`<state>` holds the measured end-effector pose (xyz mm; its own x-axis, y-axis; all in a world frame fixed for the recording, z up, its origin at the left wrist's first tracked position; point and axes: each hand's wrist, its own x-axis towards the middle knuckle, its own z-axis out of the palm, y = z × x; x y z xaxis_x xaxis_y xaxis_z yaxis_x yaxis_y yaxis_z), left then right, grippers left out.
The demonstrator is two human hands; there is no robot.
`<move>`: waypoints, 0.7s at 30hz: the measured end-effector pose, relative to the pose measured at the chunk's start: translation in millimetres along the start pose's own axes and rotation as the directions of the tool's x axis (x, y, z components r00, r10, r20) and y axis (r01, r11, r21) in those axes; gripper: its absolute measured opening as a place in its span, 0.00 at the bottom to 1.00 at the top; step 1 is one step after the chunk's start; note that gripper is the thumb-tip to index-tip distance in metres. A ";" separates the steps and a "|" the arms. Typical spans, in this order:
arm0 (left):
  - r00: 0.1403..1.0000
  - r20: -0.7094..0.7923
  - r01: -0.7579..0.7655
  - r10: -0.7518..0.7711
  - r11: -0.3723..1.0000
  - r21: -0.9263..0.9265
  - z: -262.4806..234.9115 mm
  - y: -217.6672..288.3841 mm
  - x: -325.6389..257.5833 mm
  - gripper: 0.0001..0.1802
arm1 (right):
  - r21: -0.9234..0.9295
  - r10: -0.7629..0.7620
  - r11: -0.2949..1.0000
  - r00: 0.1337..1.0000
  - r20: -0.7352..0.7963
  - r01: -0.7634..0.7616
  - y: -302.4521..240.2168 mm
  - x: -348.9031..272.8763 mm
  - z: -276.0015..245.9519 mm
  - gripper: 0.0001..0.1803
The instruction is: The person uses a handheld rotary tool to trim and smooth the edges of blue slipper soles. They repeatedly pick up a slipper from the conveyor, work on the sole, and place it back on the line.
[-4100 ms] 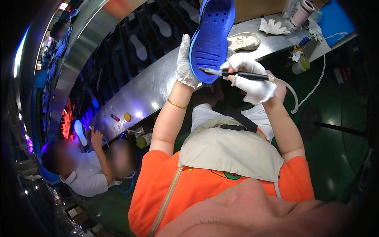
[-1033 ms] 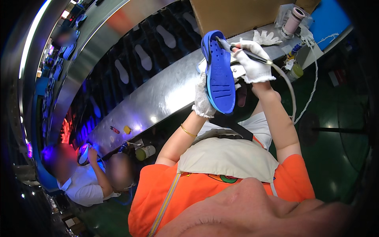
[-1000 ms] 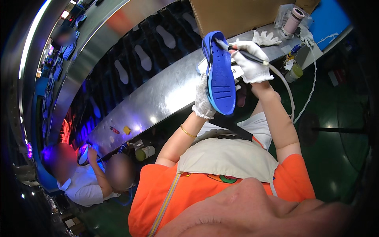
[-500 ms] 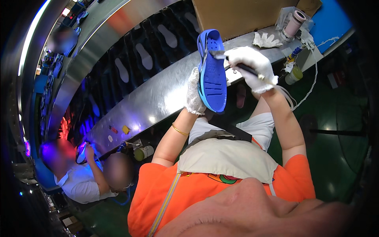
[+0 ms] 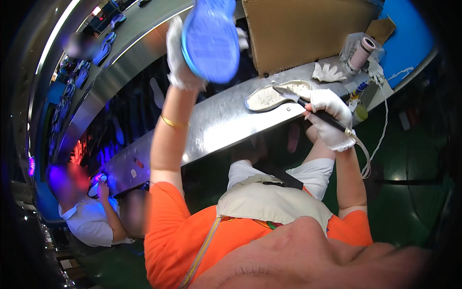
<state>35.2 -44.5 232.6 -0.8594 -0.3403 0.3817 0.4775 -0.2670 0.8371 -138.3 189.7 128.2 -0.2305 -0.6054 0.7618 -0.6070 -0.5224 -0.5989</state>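
With our left hand, gloved in white knit, we hold up a bright blue shoe sole with a lighter blue rim. Its fingers are clamped around the sole, showing at both its left and right edges. The sole is motion-blurred and cut off above, so we cannot make out its surface.

With our right hand, in a white knit glove with bare fingertips, we grip a slim black-handled brush with a dark tip, fingers clamped on the handle. A pale flexible tube trails behind those fingers. Ahead and left of them, the brush tip is over a cream-white, shoe-shaped piece with small holes on a shiny silver metal worktop; whether it touches, we cannot tell.

Beyond the right fingers lies a loose white knit glove, with a pale pink cylindrical flask farther off. A large brown cardboard box stands right of the left fingers.
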 end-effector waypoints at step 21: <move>0.362 -0.688 0.932 0.629 -0.247 0.265 -243.0 255.0 -75.1 0.34 | 0.201 0.349 0.908 0.930 0.117 -0.367 15.4 -23.7 37.2 0.09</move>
<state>266.0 -306.1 322.2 0.1149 -0.9115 0.3950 -0.9675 -0.0125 0.2525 -113.9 173.6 91.7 -0.3374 -0.8157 0.4700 -0.3139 -0.3732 -0.8730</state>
